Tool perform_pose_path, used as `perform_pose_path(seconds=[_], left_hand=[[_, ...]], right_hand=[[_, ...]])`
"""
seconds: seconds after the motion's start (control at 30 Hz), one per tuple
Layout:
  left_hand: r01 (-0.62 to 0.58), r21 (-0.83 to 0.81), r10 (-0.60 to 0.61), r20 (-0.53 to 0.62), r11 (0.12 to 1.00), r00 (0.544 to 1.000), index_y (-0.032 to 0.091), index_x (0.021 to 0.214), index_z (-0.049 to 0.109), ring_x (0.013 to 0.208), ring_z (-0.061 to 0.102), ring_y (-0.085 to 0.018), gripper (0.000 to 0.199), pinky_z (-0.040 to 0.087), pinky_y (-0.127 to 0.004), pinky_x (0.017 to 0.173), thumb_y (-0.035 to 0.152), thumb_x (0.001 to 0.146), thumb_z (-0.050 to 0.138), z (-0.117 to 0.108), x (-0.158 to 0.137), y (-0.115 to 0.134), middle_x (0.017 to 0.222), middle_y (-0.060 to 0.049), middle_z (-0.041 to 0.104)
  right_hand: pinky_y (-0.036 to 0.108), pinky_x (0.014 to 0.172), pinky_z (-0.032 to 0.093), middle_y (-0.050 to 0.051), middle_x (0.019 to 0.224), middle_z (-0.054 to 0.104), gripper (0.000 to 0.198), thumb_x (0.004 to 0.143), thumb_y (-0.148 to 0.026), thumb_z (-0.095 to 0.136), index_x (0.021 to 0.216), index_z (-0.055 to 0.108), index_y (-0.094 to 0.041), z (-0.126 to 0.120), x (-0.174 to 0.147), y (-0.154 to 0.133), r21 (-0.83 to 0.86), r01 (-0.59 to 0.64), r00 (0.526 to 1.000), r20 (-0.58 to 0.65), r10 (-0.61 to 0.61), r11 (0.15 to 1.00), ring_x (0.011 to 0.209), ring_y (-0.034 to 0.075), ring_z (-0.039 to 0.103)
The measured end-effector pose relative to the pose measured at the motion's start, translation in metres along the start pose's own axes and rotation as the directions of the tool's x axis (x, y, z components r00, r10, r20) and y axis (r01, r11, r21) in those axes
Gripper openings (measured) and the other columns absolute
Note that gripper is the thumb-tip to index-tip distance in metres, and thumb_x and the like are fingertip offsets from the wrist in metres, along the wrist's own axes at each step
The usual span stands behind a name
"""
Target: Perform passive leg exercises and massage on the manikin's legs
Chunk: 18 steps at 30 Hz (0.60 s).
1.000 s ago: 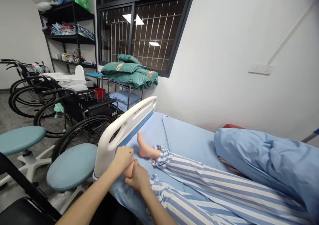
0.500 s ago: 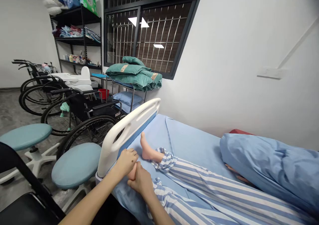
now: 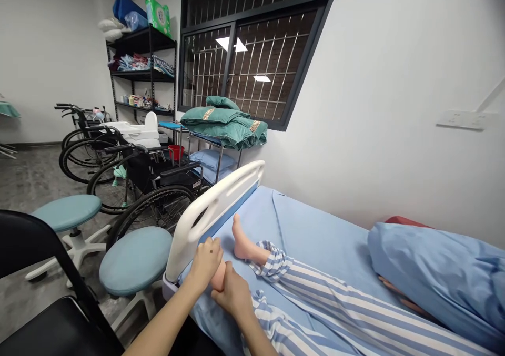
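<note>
My left hand [image 3: 206, 262] is wrapped over the toe end of the near foot [image 3: 218, 278], fingers curled. Around the ankle side of that same foot my right hand [image 3: 235, 292] is closed, its thumb along the near side. Much of the foot is hidden behind both hands. Beyond it the other bare foot [image 3: 243, 246] rests on the blue sheet [image 3: 311, 220], toes pointing up. Blue-and-white striped trousers [image 3: 335, 293] cover both legs, with a checked cuff [image 3: 272, 258] at the far ankle. Whether the legs belong to a person or a manikin, I cannot tell.
A white footboard [image 3: 185, 227] stands just left of my hands. Left of it are round stools [image 3: 136, 258], a black chair [image 3: 51, 324] and wheelchairs [image 3: 158, 198]. A blue quilt [image 3: 442, 266] is bunched at right. Green bedding [image 3: 221, 122] lies on a rack beneath the window.
My view has turned a little to the left, so the room appears farther right. Both hands keep their hold on the near foot, with hardly any shift in grip.
</note>
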<state>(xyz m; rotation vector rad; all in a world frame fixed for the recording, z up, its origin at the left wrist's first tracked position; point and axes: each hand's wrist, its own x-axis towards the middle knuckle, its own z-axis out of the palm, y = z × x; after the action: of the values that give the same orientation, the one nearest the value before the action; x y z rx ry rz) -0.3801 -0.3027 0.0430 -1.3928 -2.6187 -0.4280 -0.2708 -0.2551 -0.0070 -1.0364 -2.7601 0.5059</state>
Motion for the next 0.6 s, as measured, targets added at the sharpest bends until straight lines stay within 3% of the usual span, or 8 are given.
perform_pose_path(seconds=[0.13,0.23,0.43,0.6], left_hand=[[0.051,0.032,-0.050,-0.029,0.998,0.998,0.011,0.123,0.042,0.081,0.061,-0.023,0.045,0.044,-0.032,0.068,0.037,0.089,0.029,-0.003,-0.003,-0.005,0.086,-0.012,0.063],[-0.002,0.099,0.000,0.020,0.995,1.000,0.007,0.122,0.044,0.080,0.062,-0.026,0.048,0.044,-0.033,0.065,0.037,0.088,0.028,-0.012,0.003,-0.005,0.083,-0.015,0.065],[-0.147,0.196,0.110,0.188,0.970,0.976,0.011,0.097,0.062,0.079,0.063,-0.025,0.032,0.045,-0.033,0.064,0.027,0.084,0.038,-0.032,0.031,0.003,0.086,-0.015,0.067],[-0.274,0.215,0.197,0.321,0.937,0.926,0.011,0.085,0.069,0.076,0.063,-0.024,0.019,0.044,-0.031,0.066,0.015,0.076,0.052,-0.029,0.048,0.019,0.077,-0.015,0.068]], right_hand=[[0.029,0.056,0.033,0.008,0.090,0.062,0.041,0.059,-0.025,0.056,0.096,0.041,-0.020,0.001,0.000,0.000,0.002,0.000,1.000,-0.028,0.000,1.000,0.075,0.025,0.061],[0.028,0.055,0.032,0.007,0.087,0.063,0.041,0.058,-0.025,0.056,0.096,0.041,-0.020,0.001,0.000,0.001,0.022,0.007,0.999,-0.038,-0.006,1.000,0.074,0.025,0.061],[0.028,0.054,0.031,0.007,0.086,0.062,0.039,0.059,-0.028,0.053,0.095,0.041,-0.017,0.001,0.001,0.003,0.032,0.035,0.999,-0.039,-0.034,0.999,0.072,0.025,0.060],[0.027,0.056,0.030,0.007,0.087,0.062,0.038,0.060,-0.028,0.053,0.095,0.041,-0.018,0.001,0.001,0.003,0.038,0.053,0.998,-0.046,-0.051,0.998,0.074,0.023,0.060]])
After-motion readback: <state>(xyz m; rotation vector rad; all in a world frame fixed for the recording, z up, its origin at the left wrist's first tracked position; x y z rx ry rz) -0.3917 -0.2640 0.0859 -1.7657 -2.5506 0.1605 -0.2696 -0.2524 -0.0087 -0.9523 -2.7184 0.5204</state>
